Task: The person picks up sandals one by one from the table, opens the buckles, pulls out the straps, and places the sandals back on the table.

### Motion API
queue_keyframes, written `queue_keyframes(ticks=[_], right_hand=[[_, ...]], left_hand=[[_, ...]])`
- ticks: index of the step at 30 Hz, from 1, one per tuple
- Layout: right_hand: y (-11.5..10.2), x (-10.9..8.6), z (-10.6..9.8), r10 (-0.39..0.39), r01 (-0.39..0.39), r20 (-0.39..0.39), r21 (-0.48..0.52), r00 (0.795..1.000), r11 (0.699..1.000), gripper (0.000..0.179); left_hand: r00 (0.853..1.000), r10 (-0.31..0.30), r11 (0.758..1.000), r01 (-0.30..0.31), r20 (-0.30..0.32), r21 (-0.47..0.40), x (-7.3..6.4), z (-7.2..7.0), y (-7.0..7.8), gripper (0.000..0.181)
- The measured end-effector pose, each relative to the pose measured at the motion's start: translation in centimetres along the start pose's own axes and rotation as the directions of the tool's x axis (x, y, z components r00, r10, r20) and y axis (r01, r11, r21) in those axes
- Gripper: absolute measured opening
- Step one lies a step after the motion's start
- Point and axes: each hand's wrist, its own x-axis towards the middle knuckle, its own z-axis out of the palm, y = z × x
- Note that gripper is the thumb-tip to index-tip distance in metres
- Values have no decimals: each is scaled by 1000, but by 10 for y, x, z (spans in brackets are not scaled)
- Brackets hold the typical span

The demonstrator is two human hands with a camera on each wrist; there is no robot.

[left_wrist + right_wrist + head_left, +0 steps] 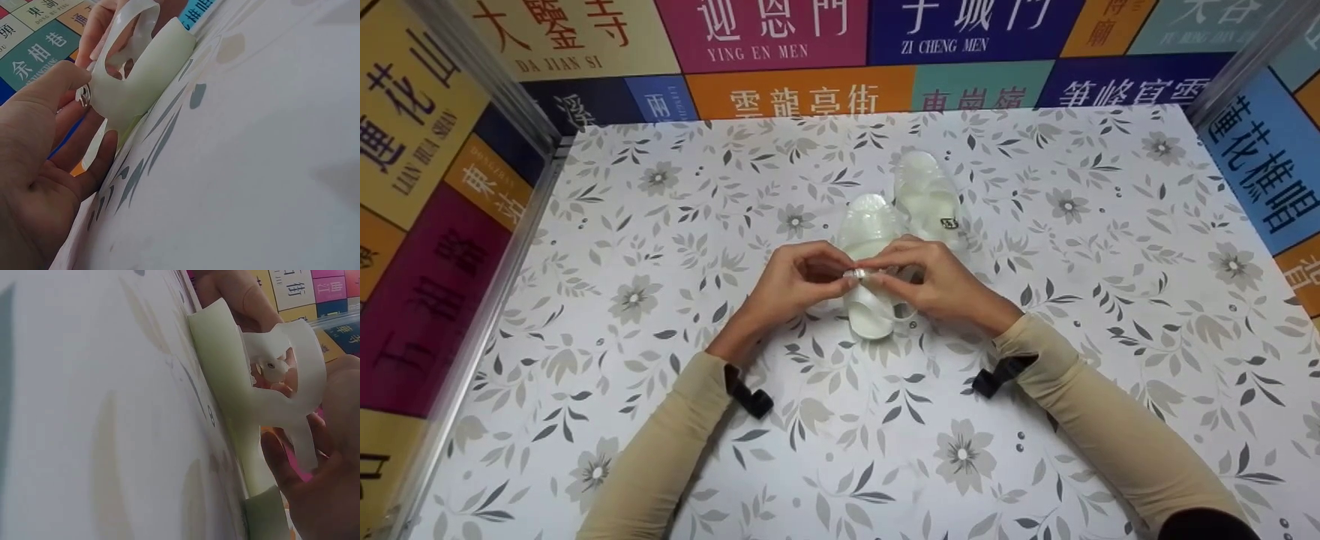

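A pale green-white sandal (871,319) lies on the table, heel towards me, between both hands. My left hand (801,279) pinches at its strap from the left side. Close to those fingertips is a small shiny metal piece (84,95), which looks like a buckle. From the right, my right hand (936,283) pinches the sandal's strap (304,444), its fingertips meeting the left ones above the sandal. Just beyond, to the right, a matching sandal (924,186) lies with a small dark mark on it. The fingers partly hide the strap where they meet.
A white floral-patterned cloth (637,450) covers the table. Coloured panels with Chinese lettering (802,90) stand along the back and both sides. Dark wrist straps (750,394) sit at the cuffs of the beige sleeves.
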Motion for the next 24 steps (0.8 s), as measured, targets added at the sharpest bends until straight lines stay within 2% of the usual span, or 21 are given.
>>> queue_keyframes(ticks=[8, 24], right_hand=[[0, 0, 4, 11, -12, -51, -21, 999, 1000, 25], [0, 0, 3, 63, -63, -13, -23, 998, 998, 23]], left_hand=[[1000, -7, 1000, 7, 10, 16, 1, 0, 0, 17], [1000, -25, 1000, 25, 0, 17, 1, -2, -1, 18]])
